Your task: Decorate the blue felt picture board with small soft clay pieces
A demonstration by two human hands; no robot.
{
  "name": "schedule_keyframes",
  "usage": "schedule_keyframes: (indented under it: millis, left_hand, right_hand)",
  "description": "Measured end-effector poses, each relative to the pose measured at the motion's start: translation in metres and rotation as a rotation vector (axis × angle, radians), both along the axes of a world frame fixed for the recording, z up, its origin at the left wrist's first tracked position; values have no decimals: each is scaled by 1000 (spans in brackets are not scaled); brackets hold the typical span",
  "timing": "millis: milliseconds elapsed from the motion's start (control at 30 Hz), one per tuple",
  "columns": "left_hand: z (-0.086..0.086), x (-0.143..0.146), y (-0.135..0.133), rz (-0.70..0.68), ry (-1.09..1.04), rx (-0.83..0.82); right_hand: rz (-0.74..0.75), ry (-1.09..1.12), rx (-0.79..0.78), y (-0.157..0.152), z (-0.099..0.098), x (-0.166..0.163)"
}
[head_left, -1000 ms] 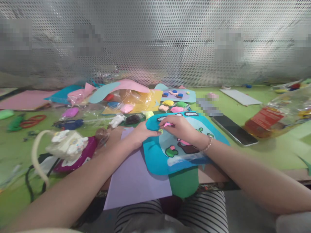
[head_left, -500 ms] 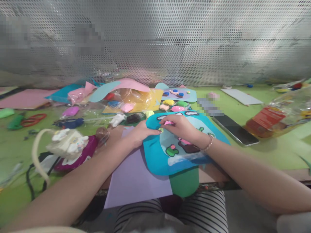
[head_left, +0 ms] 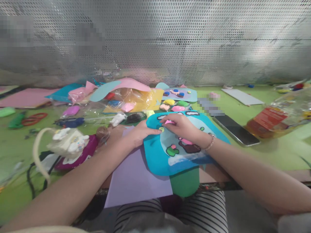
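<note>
A blue paper card [head_left: 153,161] with a pale inner panel lies before me, bearing green, pink and dark brown clay shapes with dark outlines. My left hand [head_left: 139,133] grips the card's left edge, thumb stretched over the top; its other fingers are mostly hidden. The thumb tip touches a small yellow-green clay piece [head_left: 161,129]. Over the card's upper part, my right hand [head_left: 181,125] has its fingers bent together close to that piece. Whatever is between them is hidden. A pink clay shape [head_left: 169,122] shows beneath the right fingers.
Lilac paper [head_left: 138,181] and a green sheet [head_left: 184,183] overhang the table's front edge. Wrapped clay packs lie behind the card. To the right are a phone [head_left: 236,129] and a plastic bottle [head_left: 269,118]; to the left, a cream bag [head_left: 69,142] and red-handled scissors [head_left: 34,119].
Both hands stay at nearly the same place on the card. The right fingers shift only slightly by the yellow-green piece, and the whole view moves a touch.
</note>
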State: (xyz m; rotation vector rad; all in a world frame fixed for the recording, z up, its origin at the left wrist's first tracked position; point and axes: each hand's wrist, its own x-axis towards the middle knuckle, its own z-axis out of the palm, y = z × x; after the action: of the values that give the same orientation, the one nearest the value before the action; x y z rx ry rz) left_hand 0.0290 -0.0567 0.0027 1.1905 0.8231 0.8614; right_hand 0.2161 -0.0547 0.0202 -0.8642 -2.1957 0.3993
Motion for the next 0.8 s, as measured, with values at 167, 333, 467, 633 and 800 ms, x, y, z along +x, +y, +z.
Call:
schedule_keyframes:
  millis: [167,333,467,633,800]
  left_hand:
    - [0,-1,1,-12,-18,-22]
    - [1,0,0,0,-30,-35]
    - [2,0,-1,-8,-37,-46]
    - [1,-1,-1,-33,-63,-67]
    - [0,0,1,-26,-56,-56]
  right_hand:
    - [11,20,-9,1,0,0]
    - [0,38,-16,3,-2,0]
    - [6,34,-23,3,-1,0]
    - [-19,-77,32,0,7,7]
    - [76,-190,103,6,9,17]
